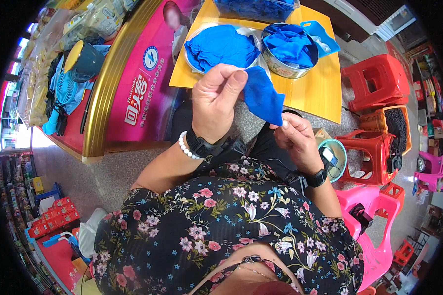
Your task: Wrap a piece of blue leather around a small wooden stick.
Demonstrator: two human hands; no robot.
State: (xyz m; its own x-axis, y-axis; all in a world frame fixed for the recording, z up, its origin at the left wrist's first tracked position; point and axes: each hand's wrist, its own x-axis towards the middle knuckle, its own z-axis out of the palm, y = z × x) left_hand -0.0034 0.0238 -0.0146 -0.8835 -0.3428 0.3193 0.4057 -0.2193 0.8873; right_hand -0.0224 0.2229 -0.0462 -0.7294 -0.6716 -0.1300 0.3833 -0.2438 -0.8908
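I saw the L hand (215,97) raised in front of the chest, thumb & fingers pinching the upper-left end of a small blue cloth (264,96). The R hand (300,141), lower in my cam view, pinched the cloth's bottom tip btwn thumb & fingertip. So the cloth was slung slantwise btwn both hands, w/ its middle free; from my angle it overlapped the near part of the yellow table (317,98). Couldn't tell how the R hand's other fingers sat, as they were partly hidden.

On the tabletop I had a pale bowl (257,38) heaped w/ a blue cloth pile (221,48), just beyond the L hand. R of it stood a round tin (288,72) w/ more blue pieces (290,45) inside, & a light-blue basket (332,45) right beside that. A clear box (256,11), also w/ blue stuff in it, was at the far edge.

White bead bracelet (183,143) on the L wrist, black band (316,178) on the R. Off to the right: red stools (381,83) & a pink chair (376,246).
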